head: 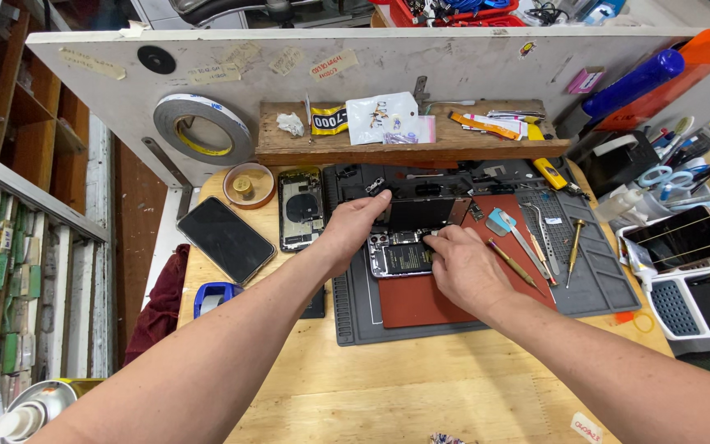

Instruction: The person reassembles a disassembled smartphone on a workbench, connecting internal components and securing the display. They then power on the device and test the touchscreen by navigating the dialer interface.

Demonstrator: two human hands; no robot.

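An opened smartphone (400, 253) lies on a dark repair mat (593, 288), its insides and black battery showing. Its screen panel (422, 212) is tilted up at the far end. My left hand (353, 228) rests on the phone's left side, with the fingers reaching up to the lifted screen's top corner. My right hand (462, 261) presses its fingertips onto the phone's right edge near the top. No tool shows in either hand.
Tweezers, a spudger (511, 261) and a brass screwdriver (574, 247) lie on the mat to the right. Left of the mat lie another opened phone body (301, 207), a black phone (225, 238) and a small round tin (249, 184). A tape roll (203, 127) hangs on the back board.
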